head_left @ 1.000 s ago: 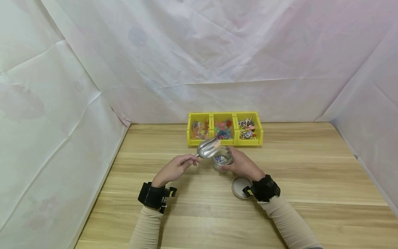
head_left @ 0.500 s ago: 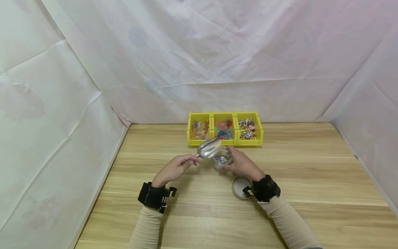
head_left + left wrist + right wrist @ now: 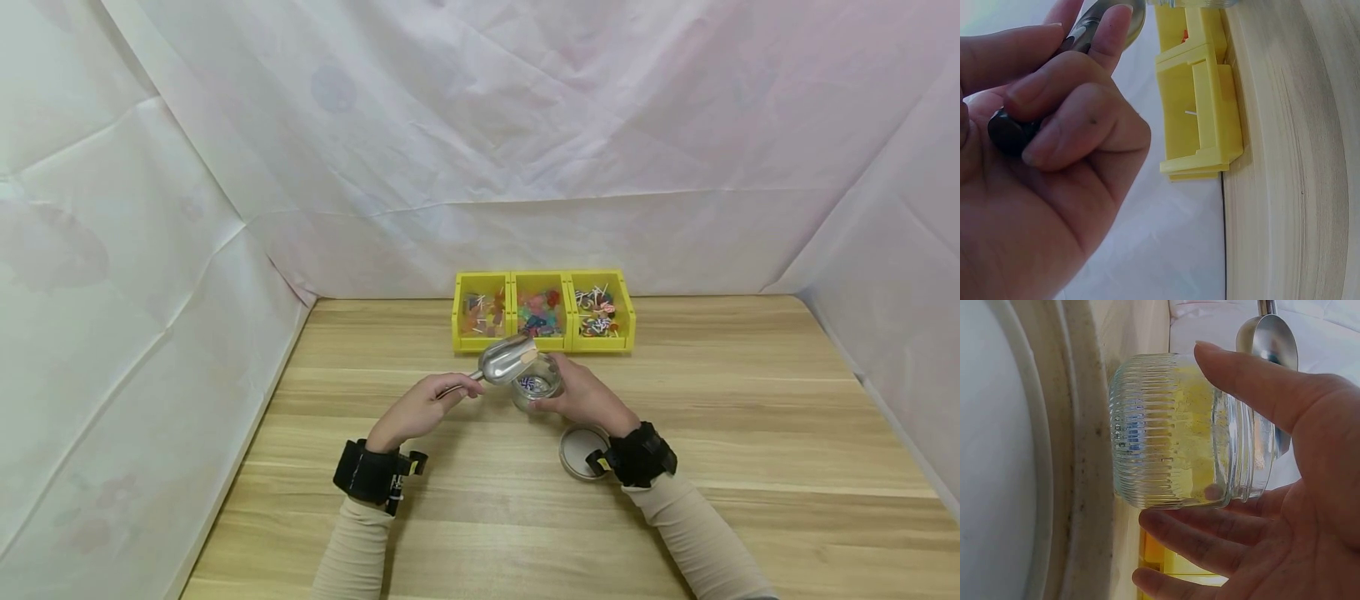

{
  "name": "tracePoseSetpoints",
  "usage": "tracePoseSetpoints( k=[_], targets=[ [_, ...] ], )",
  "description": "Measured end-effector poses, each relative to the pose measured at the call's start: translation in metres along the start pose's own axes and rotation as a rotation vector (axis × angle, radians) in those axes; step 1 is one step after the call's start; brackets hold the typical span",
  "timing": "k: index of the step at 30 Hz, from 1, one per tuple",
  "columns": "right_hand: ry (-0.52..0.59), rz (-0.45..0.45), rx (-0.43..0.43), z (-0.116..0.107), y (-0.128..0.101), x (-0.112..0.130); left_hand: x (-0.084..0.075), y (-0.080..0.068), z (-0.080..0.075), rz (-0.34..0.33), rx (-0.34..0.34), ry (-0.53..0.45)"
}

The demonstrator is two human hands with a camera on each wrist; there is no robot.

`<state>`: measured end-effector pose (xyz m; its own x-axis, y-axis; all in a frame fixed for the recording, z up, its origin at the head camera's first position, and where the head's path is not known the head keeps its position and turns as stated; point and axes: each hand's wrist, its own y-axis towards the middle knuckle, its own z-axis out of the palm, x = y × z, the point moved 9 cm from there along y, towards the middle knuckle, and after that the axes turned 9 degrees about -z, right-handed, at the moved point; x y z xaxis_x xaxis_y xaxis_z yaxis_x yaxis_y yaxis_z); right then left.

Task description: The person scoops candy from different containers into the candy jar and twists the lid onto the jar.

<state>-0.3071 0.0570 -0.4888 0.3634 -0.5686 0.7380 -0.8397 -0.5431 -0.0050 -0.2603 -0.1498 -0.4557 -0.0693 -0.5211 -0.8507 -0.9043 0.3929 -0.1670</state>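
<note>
Your left hand (image 3: 420, 408) gripped the handle of the metal scoop (image 3: 507, 360), fingers curled round it and the dark handle end (image 3: 1007, 132) tucked into your palm. The scoop's bowl was tilted over the mouth of the glass jar (image 3: 536, 382), its lip touching or just above the rim; I could not tell which. Your right hand (image 3: 588, 398) held the ribbed jar (image 3: 1172, 431) from the side, thumb on one wall and fingers wrapped round the other, with the jar standing upright on the counter (image 3: 750, 433). Blue and white striped sweets (image 3: 528, 382) lay inside the jar.

Just beside your right wrist the round lid (image 3: 579, 450) lay flat on the counter. Behind the jar, near the back wall, stood three yellow bins (image 3: 543, 308) side by side, each holding wrapped sweets; the scoop's bowl overlapped the front edge of the left and middle bins in the head view. A white sheet (image 3: 150, 250) hung round the counter on three sides.

Compared with a second earlier, the scoop's bowl had tipped lower and sat flatter over the jar. Both hands, the jar and the lid were where they had been.
</note>
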Motion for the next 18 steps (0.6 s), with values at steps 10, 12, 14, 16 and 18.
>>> tracePoseSetpoints(
  k=[10, 12, 14, 16, 18],
  targets=[
    [-0.009, -0.004, 0.003, -0.0003, 0.0006, -0.0003, -0.0005, -0.0001, -0.0004, -0.012, -0.008, -0.009],
    [-0.01, -0.009, 0.002, -0.0002, 0.0008, 0.0, -0.0005, -0.0002, -0.0004, -0.013, -0.011, -0.009],
    [-0.008, -0.009, 0.001, 0.0001, 0.0011, -0.0004, -0.0005, -0.0003, -0.0005, -0.014, -0.013, -0.01],
    [-0.008, -0.008, 0.002, 0.0002, 0.001, -0.0003, -0.0004, -0.0004, -0.0007, -0.014, -0.016, -0.006],
    [-0.007, -0.009, 0.003, 0.0004, 0.0008, -0.0002, -0.0003, -0.0004, -0.0007, -0.009, -0.016, -0.002]
  ],
)
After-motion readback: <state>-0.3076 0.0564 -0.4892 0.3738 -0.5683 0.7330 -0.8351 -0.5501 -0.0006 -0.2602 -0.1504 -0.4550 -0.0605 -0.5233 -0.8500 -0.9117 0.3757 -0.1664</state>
